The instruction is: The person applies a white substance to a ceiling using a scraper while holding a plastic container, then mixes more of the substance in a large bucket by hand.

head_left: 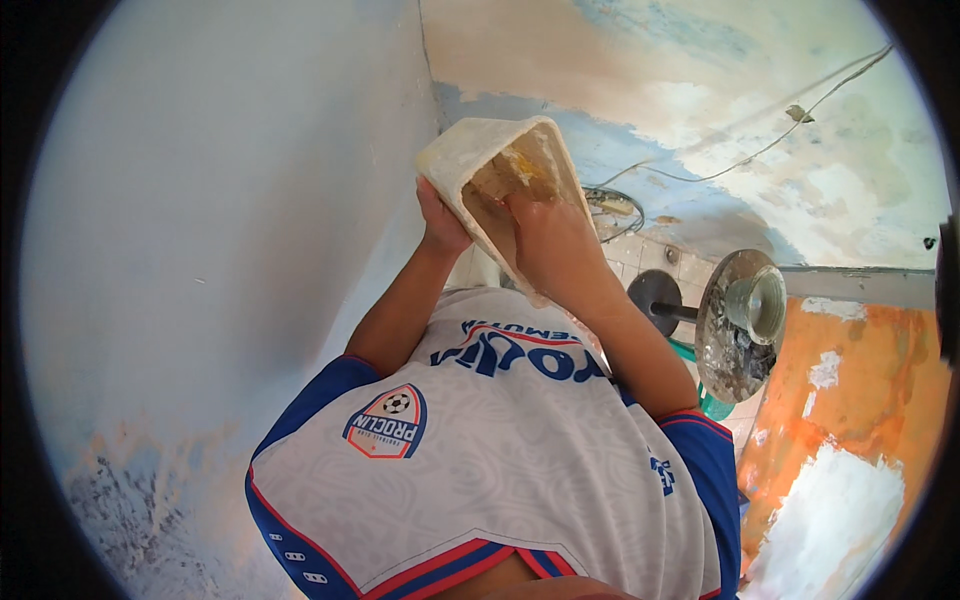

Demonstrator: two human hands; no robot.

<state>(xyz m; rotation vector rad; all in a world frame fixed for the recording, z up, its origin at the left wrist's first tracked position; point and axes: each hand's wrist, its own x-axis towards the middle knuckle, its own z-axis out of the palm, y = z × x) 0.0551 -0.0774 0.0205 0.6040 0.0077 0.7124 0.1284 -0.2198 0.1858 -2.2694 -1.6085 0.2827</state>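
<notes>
An off-white rectangular plastic tub [470, 150] is held up in front of my chest, tilted so its mouth faces me. Brownish and yellow residue coats its inner walls. My left hand [443, 218] grips the tub from its left side, with the fingers partly hidden behind it. Reaching into the mouth of the tub is my right hand [548, 240], its fingers curled and mostly out of sight. Whatever those fingers hold, if anything, is hidden by the hand and the tub.
A spattered round-topped stool [715, 335] stands to my right, bearing a whitish bowl [765, 305]. A coil of cable [618, 208] lies beyond the tub on the tiled floor. Close on my left rises a pale blue wall [200, 220]; an orange wall [845, 375] with white patches is at right.
</notes>
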